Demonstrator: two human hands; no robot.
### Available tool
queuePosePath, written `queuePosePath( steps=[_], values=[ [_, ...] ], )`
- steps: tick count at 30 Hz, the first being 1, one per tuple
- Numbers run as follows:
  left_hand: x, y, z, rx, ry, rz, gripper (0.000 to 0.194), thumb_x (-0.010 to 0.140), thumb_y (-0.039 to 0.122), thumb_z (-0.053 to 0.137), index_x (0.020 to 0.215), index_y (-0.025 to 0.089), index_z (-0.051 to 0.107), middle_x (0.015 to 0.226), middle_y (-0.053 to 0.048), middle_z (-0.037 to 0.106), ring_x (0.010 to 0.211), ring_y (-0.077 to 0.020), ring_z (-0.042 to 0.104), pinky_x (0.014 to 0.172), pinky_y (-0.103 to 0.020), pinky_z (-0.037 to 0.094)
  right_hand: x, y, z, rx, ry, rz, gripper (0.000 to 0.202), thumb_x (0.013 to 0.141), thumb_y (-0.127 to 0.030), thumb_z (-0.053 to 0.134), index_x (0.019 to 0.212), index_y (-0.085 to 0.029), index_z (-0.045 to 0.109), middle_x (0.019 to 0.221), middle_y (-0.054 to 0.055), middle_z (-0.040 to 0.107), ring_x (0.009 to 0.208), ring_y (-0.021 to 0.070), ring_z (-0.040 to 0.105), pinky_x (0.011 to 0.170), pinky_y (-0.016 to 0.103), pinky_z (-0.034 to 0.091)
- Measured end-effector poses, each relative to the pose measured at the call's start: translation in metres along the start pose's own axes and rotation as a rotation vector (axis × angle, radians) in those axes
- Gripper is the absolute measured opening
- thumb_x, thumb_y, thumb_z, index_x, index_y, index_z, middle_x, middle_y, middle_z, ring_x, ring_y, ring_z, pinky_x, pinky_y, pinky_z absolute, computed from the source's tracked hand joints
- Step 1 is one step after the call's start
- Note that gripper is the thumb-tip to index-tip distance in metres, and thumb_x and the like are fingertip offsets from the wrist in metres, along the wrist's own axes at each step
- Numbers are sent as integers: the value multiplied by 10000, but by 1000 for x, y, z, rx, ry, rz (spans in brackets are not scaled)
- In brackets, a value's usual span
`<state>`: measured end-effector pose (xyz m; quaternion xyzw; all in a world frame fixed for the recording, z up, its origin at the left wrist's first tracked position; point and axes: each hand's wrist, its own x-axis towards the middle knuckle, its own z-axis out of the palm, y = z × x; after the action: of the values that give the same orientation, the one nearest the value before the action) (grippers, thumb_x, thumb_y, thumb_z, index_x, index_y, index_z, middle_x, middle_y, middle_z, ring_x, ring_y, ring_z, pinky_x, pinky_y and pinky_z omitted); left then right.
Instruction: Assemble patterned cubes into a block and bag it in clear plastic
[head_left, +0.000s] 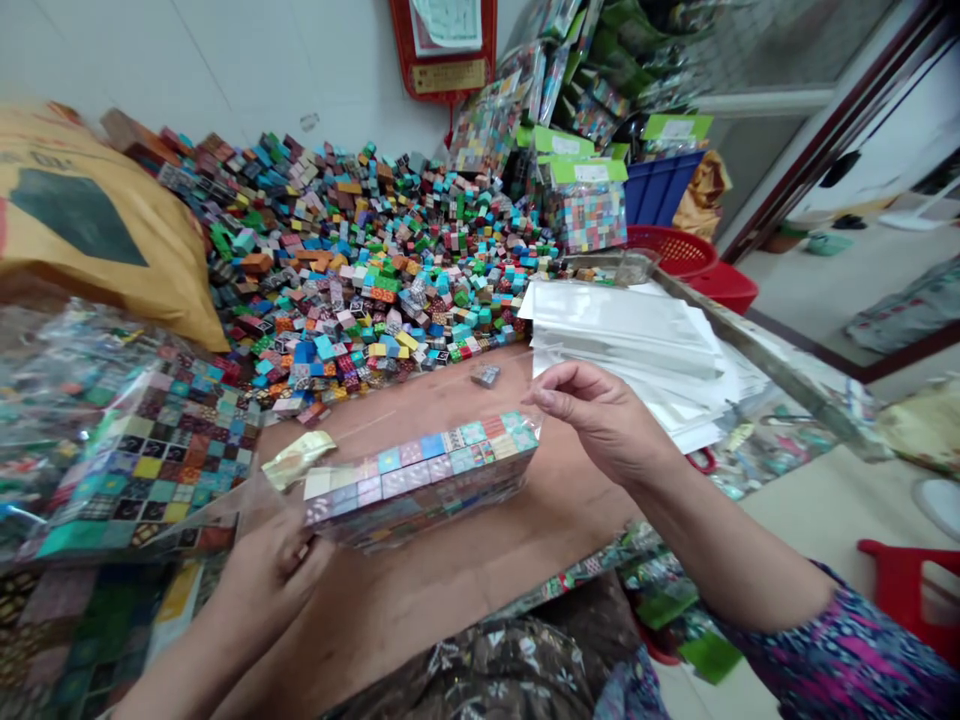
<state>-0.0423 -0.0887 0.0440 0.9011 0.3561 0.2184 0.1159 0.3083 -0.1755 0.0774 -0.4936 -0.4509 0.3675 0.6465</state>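
A long block of small patterned cubes [424, 475], wrapped in clear film, is held tilted over the brown board [375, 625]. My left hand [281, 560] grips its left end, fingers closed on the film and the block's corner. At the right end my right hand [592, 410] pinches the clear film between thumb and forefinger, just beyond the cubes. A crumpled yellowish wrapper [300, 457] lies behind the block's left end. One loose grey cube [486, 376] rests on the board behind the block.
A large heap of loose coloured cubes [390, 250] lies against the wall. White sheets [622, 330] are stacked at right. Left are a yellow sack [112, 220] and wrapped cube blocks [165, 450]. Bagged packs [589, 205] and a red basket [667, 248] stand at the back right.
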Motion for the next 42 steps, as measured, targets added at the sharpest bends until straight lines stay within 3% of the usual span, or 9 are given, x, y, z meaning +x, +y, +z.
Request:
queuePosePath(
  steps=[8, 14, 18, 21, 24, 30, 33, 38, 42],
  values=[
    [6, 10, -7, 8, -32, -24, 287, 854, 321, 454, 577, 248, 435, 439, 43, 471, 387, -130, 436, 416, -253, 307, -4, -10, -1, -61, 7, -99, 232, 782, -486, 804, 807, -272, 717, 800, -11, 714, 820, 178, 659, 815, 363, 537],
    [3, 4, -5, 11, -31, -39, 299, 865, 366, 452, 596, 242, 491, 491, 14, 559, 429, -152, 508, 446, -262, 374, -10, -10, -7, -152, -44, -224, 118, 869, -384, 744, 852, -272, 710, 898, 3, 725, 914, 188, 672, 890, 393, 542],
    [3, 3, -5, 41, -72, -39, 317, 868, 347, 448, 570, 241, 477, 487, 9, 546, 438, -155, 517, 457, -266, 374, -16, 1, -13, -177, -109, -130, 242, 894, -361, 707, 1120, -278, 680, 1087, 37, 726, 1000, 188, 676, 903, 383, 563],
    [0, 1, -3, 37, -55, -43, 311, 866, 346, 446, 571, 246, 456, 486, 17, 536, 440, -154, 512, 464, -267, 366, -29, 17, -10, -217, -131, -37, 280, 947, -383, 626, 1198, -270, 676, 1154, 62, 731, 1061, 203, 683, 926, 403, 575],
    [-3, -4, 2, 40, -11, -40, 312, 877, 363, 450, 588, 247, 463, 485, 28, 520, 440, -153, 489, 474, -270, 359, -49, 35, -1, -281, -17, -45, 303, 1002, -399, 528, 1206, -257, 700, 1187, 82, 726, 1048, 216, 696, 876, 395, 599],
    [1, -2, -1, 3, -19, 19, 312, 883, 335, 483, 584, 245, 470, 454, 41, 483, 398, -140, 445, 456, -260, 358, -69, 56, 10, -475, 131, -171, 251, 1012, -323, 505, 1126, -228, 708, 1006, 83, 749, 898, 214, 709, 804, 362, 595],
    [2, -3, -1, -12, -5, 44, 314, 886, 340, 486, 586, 247, 470, 453, 44, 482, 392, -139, 440, 466, -259, 374, -58, 54, 0, -593, 32, -230, 233, 1016, -276, 477, 1105, -223, 686, 1017, 85, 749, 933, 217, 707, 813, 359, 580],
    [-5, -7, 3, -12, -35, -7, 325, 898, 365, 465, 595, 250, 475, 474, 38, 503, 427, -149, 464, 518, -263, 410, -31, 40, -22, -963, -338, -386, 245, 1021, -231, 412, 921, -190, 631, 881, 87, 705, 827, 216, 659, 764, 367, 535],
    [-10, -5, 3, 38, -20, -108, 313, 916, 385, 452, 639, 251, 505, 519, 27, 540, 479, -161, 506, 545, -269, 414, -16, 30, -24, -1070, -454, -479, 285, 1005, -215, 378, 788, -202, 562, 770, 71, 647, 733, 203, 595, 701, 350, 497]
  ],
)
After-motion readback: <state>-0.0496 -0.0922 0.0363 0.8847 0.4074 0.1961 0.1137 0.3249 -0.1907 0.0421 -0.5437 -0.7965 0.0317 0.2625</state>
